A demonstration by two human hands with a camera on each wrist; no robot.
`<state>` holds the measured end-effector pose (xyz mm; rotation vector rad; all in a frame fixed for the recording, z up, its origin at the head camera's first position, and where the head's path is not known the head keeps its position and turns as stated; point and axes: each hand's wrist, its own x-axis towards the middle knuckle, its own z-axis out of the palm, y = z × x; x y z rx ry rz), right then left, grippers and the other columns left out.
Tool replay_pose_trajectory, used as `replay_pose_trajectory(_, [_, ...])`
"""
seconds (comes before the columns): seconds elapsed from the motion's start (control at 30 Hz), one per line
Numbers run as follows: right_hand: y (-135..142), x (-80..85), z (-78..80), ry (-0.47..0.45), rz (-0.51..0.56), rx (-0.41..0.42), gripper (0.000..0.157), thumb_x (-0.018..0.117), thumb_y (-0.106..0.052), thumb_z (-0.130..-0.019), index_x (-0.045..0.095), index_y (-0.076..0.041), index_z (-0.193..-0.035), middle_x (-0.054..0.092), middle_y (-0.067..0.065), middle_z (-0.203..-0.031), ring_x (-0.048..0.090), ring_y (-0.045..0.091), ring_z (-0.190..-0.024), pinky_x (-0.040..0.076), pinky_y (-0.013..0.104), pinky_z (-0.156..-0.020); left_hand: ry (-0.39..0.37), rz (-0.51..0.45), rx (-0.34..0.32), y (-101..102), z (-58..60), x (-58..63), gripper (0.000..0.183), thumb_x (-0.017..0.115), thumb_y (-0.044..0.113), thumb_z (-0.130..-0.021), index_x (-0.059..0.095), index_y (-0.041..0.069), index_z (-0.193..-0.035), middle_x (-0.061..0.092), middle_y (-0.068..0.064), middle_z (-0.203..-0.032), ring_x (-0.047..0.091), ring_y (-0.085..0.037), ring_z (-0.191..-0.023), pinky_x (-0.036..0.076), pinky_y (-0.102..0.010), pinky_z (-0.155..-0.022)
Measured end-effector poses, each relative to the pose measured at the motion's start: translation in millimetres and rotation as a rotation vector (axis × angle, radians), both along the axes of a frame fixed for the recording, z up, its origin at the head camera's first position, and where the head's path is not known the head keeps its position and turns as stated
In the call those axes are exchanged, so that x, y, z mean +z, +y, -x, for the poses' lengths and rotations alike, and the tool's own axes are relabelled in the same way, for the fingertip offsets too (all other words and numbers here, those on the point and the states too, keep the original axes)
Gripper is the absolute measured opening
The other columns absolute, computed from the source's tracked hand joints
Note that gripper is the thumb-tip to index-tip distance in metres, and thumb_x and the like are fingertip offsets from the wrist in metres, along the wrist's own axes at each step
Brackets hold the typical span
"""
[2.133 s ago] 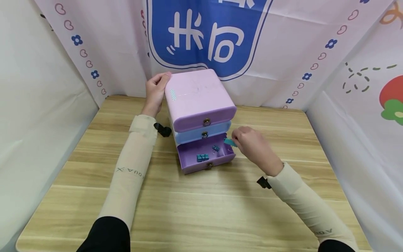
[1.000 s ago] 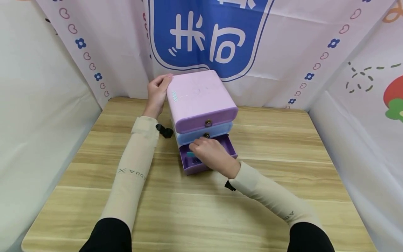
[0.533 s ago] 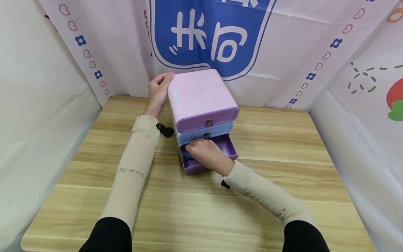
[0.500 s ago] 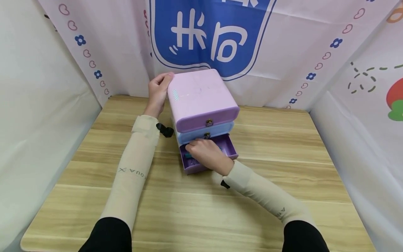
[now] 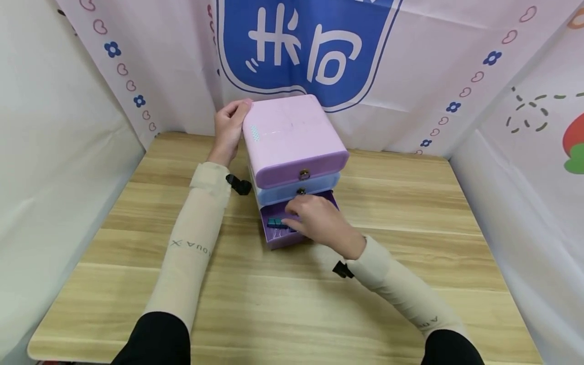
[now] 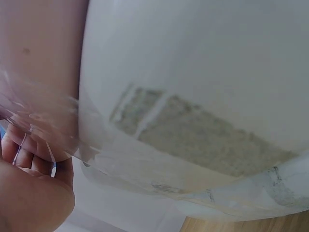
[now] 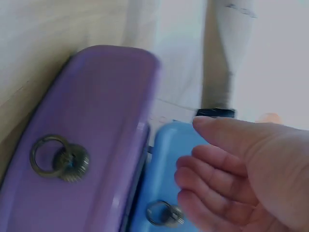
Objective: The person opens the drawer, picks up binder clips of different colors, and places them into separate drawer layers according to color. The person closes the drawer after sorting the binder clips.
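Observation:
A small drawer cabinet (image 5: 292, 126) with a pink top stands at the back of the table; its lowest purple drawer (image 5: 280, 244) is pulled out. Teal binder clips (image 5: 276, 223) lie at the left inside that drawer, partly covered by my right hand (image 5: 321, 220). This hand hovers over the drawer, thumb apart from loosely bent fingers; its palm is bare in the right wrist view. My left hand (image 5: 228, 126) grips the cabinet's back left corner, thumb on the top edge and the other fingers mostly hidden behind it. The right wrist view also shows the blue middle drawer (image 7: 166, 164), closed.
The wooden table (image 5: 274, 304) extends in front and to both sides. A printed cloth (image 5: 388, 86) hangs right behind the cabinet, and white side walls (image 5: 59, 152) flank the table. Brass ring pulls (image 5: 304, 174) stick out from the drawer fronts.
My right hand carried a teal binder clip from the drawer's right side to its left and let it go there. It has since drawn back slightly right. The left hand keeps its hold.

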<state>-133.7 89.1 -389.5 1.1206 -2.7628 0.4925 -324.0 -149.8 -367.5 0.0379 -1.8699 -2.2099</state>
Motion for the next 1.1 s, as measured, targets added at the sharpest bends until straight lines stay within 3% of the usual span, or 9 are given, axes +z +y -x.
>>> replay_pose_trajectory(0.2, [26.1,12.2,-14.3,-0.099,0.118,-0.2,0.019,0.081,-0.023,-0.095,0.079,-0.004,-0.098,0.078,0.007,-0.093,0.074,0.018,-0.082,0.062,0.032,-0.075,0.003,-0.007,-0.002,0.0,1.4,0.3,0.027,0.077,0.034,-0.098,0.08,0.013,-0.113,0.07,0.003,-0.105,0.061,-0.01,-0.096,0.05,-0.024,-0.081])
replay_pose_trajectory(0.43, [57.2,7.1,-27.8,-0.276,0.274,-0.39,0.02,0.08,-0.024,-0.096,0.079,-0.004,-0.095,0.079,0.006,-0.089,0.074,0.015,-0.078,0.062,0.03,-0.07,0.029,-0.015,0.003,-0.9,0.7,-2.5,0.025,0.077,0.032,-0.098,0.08,0.012,-0.111,0.07,0.003,-0.103,0.061,-0.01,-0.094,0.05,-0.023,-0.08])
replay_pose_trajectory(0.57, [69.9,-7.7,-34.5,-0.384,0.315,-0.457,0.02,0.079,-0.026,-0.096,0.079,-0.007,-0.095,0.079,0.004,-0.087,0.073,0.013,-0.076,0.061,0.027,-0.068,0.032,-0.015,0.004,-1.5,0.8,-2.0,0.024,0.077,0.032,-0.098,0.08,0.012,-0.11,0.07,0.003,-0.102,0.061,-0.01,-0.092,0.05,-0.022,-0.079])
replay_pose_trajectory(0.77, [72.9,-38.9,-42.2,-0.512,0.371,-0.493,0.02,0.081,-0.027,-0.095,0.079,-0.007,-0.097,0.078,0.005,-0.09,0.071,0.013,-0.076,0.058,0.025,-0.066,0.016,-0.011,0.002,-2.0,1.8,0.2,0.025,0.077,0.033,-0.098,0.08,0.013,-0.111,0.07,0.004,-0.103,0.061,-0.01,-0.092,0.05,-0.022,-0.079])
replay_pose_trajectory(0.97, [60.5,-69.5,-45.7,-0.571,0.455,-0.528,0.018,0.082,-0.024,-0.094,0.08,-0.006,-0.096,0.078,0.006,-0.088,0.071,0.012,-0.075,0.057,0.022,-0.066,0.005,-0.008,-0.006,-0.6,2.5,1.3,0.025,0.078,0.034,-0.097,0.08,0.013,-0.11,0.07,0.004,-0.102,0.061,-0.01,-0.092,0.05,-0.023,-0.079])
replay_pose_trajectory(1.1, [49.4,-81.2,-45.8,-0.579,0.493,-0.557,0.018,0.083,-0.024,-0.093,0.08,-0.007,-0.095,0.079,0.005,-0.087,0.072,0.011,-0.075,0.057,0.023,-0.065,-0.004,-0.014,-0.001,0.0,2.0,0.8,0.025,0.078,0.034,-0.098,0.08,0.013,-0.11,0.07,0.003,-0.102,0.06,-0.01,-0.093,0.05,-0.023,-0.08])
